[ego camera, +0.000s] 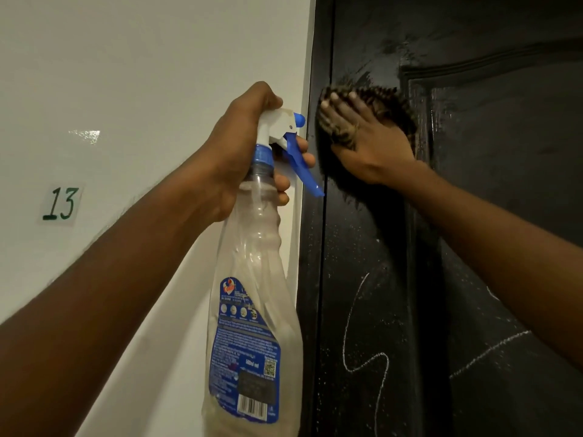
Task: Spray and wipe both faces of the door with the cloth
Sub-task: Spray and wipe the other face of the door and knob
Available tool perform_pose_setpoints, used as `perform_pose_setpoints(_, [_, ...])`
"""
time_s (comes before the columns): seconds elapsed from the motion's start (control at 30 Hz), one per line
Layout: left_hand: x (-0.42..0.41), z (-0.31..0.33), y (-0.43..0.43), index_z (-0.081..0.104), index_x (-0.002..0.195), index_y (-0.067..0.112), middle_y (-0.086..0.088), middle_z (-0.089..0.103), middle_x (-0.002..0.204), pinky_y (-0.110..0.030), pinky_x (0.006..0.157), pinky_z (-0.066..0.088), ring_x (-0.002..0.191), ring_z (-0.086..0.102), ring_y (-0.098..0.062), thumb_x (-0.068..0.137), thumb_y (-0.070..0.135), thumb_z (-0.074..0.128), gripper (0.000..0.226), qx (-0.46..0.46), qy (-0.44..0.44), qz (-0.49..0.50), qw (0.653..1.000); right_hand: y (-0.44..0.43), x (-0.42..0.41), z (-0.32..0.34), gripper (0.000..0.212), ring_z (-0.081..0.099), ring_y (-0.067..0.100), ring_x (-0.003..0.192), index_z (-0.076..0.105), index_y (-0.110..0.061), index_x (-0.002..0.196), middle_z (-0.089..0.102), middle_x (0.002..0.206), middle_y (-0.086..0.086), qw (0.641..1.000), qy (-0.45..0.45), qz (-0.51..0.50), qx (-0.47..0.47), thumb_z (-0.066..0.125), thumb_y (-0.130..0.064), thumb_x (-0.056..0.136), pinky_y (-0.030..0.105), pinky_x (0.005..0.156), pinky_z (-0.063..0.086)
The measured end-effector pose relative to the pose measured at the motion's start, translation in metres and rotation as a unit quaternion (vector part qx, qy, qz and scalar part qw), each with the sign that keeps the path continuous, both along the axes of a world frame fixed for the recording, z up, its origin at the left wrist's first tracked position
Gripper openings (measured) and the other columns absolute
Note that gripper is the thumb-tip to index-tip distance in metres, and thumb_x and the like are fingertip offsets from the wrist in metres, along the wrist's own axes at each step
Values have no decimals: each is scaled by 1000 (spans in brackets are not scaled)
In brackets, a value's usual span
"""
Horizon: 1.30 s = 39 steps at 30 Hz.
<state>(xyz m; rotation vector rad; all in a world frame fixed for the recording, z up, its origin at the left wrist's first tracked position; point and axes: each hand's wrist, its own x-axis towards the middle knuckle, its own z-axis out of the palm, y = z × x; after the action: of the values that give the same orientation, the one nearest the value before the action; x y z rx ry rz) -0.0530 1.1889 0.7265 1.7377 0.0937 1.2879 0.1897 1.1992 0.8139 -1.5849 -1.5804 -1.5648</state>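
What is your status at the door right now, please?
Left hand shut on clear plastic spray bottle. Right hand flat, pressing dark shaggy cloth against wet black door. White chalk scribbles lower down, unwiped. Nothing in the way.

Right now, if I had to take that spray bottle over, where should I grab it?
Probably the ribbed waist of the spray bottle, from its right side. It hangs upright, the left hand already fills the neck and trigger, and the body narrows there.
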Motion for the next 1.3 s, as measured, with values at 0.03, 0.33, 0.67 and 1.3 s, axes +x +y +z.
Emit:
perform_pose_setpoints(0.03, [0,-1,0,61,93,8,-14,70,93,-19,43,45,40,54,-14,94,47,39,45,0,2,10,1000,-2,2,-17,74,-5,14,156,4,-34,161,1,169,-7,1000,-24,-4,-20,13,-60,92,48,124,16])
perform_pose_setpoints(0.33, [5,-16,-11,58,104,8,-13,66,95,-21,44,49,46,62,-14,97,44,38,42,-14,-16,30,999,-46,72,-135,67,3,14,156,16,-34,161,13,167,-9,965,-212,-5,-156,30,-55,98,43,126,7])
perform_pose_setpoints(0.67, [19,-41,-17,62,93,11,-9,67,83,-22,46,50,50,59,-15,97,46,36,44,-30,-22,22,999,-23,43,-87,73,4,18,156,15,-32,161,12,169,-6,1000,-3,16,21,23,-54,92,51,124,14])
perform_pose_setpoints(1.3, [54,-156,-34,67,82,11,-8,72,78,-40,54,54,67,64,-41,82,58,45,52,-74,28,167,983,-64,50,-158,59,17,12,153,31,-46,153,19,165,-14,961,181,210,-17,34,-39,94,40,118,19])
